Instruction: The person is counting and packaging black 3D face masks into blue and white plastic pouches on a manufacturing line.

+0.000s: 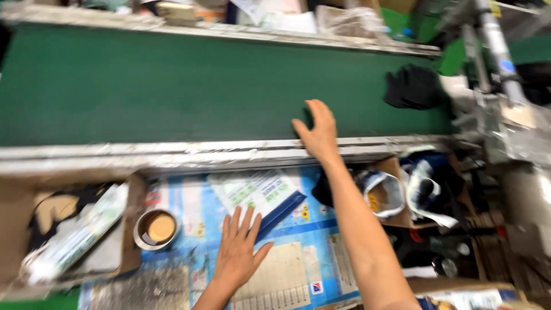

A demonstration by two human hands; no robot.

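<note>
Head view of a packing station beside a green conveyor belt (172,86) that fills the upper half of the frame. The right hand (317,132) is stretched forward over the belt's near metal rail (172,152), fingers spread and empty, its fingertips at the belt's edge; the nearest item is a dark bundle (414,86), probably folded cloth, lying well apart at the upper right of the belt. The left hand (238,247), at lower centre, rests flat and open on the blue printed work surface (321,229), fingertips touching a flat white-and-green packet (258,192) with a dark blue edge; it presses rather than grasps. The step in hand appears to be a reach while the packet is steadied; taking the bundle would call for a longer reach rightward and a closing of the fingers. Containers: a cardboard tray (133,229) at lower left holds flat wrapped packets, blurred; a roll of tape (156,228) stands just beside it; an open carton (396,172) at right centre holds crumpled bags and dark goods, their kinds unclear.
</note>
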